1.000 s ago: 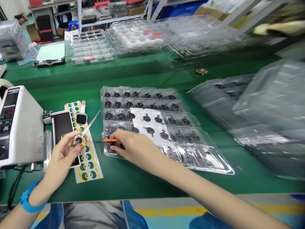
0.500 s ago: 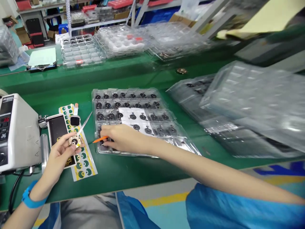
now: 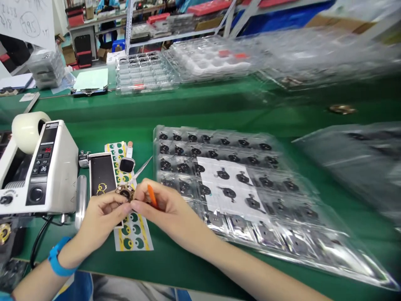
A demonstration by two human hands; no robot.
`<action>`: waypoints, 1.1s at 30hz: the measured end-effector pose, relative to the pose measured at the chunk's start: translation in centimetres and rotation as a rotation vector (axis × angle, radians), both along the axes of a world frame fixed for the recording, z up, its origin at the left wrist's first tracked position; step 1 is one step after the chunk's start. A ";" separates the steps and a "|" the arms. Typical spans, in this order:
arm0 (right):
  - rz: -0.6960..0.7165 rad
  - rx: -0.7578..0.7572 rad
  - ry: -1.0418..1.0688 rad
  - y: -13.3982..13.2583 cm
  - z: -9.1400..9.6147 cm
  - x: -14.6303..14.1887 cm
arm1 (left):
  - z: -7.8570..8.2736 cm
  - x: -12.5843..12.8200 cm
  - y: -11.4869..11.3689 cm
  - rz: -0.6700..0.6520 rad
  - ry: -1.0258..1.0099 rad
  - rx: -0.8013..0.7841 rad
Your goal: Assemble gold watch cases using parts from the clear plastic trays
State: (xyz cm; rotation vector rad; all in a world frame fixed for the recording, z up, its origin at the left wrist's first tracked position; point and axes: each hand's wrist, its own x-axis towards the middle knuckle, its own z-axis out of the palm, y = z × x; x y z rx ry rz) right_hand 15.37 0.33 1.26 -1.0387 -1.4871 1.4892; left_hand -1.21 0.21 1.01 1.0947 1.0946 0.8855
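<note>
My left hand (image 3: 105,215) is closed, its thumb and fingers pinching a small round gold-rimmed watch part (image 3: 125,192) with a dark centre. My right hand (image 3: 167,209) meets it from the right, thumb and forefinger at the part's edge. An orange pointed tool (image 3: 152,195) is tucked in the right hand's fingers, its tip upward. Whether the right fingertips also pinch a small piece is hidden. Beneath the hands lies a sticker sheet (image 3: 142,240) with yellow and green shapes. A silver pointed blade (image 3: 142,169) and a square-faced watch (image 3: 126,164) rest just beyond them.
A clear plastic tray (image 3: 300,228) of small black parts fills the middle right. At left stands a white tape dispenser (image 3: 59,175), beside a shallow box (image 3: 102,169) with yellow rings. More trays (image 3: 147,77) and a clipboard (image 3: 90,81) line the back ledge.
My right hand has moved left from the tray to the round part in my left hand, still carrying the orange tool. The camera view has turned left.
</note>
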 end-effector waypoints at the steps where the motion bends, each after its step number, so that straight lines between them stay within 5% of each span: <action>1: 0.002 0.055 -0.015 -0.1 0.1 0.4 | 0.0 -0.1 -0.1 -0.009 -0.009 -0.029; 6: 0.140 0.641 -0.143 0.3 0.6 2.9 | 0.3 -0.9 -0.4 -0.114 -0.142 -0.191; 12: 0.155 1.033 -0.243 -0.1 0.7 2.6 | 0.2 -1.5 -0.7 -0.368 -0.200 -0.364; 17: 0.024 1.232 -0.275 -0.8 0.6 1.5 | 0.2 -1.5 -0.9 -0.465 -0.350 -0.543; 23: -0.199 1.326 -0.528 0.1 0.3 1.9 | 0.7 -0.9 -0.2 -0.270 -0.408 -0.426; 33: -0.158 1.537 -0.595 0.1 -1.8 1.7 | 0.1 -0.3 0.0 -0.135 -0.306 -0.413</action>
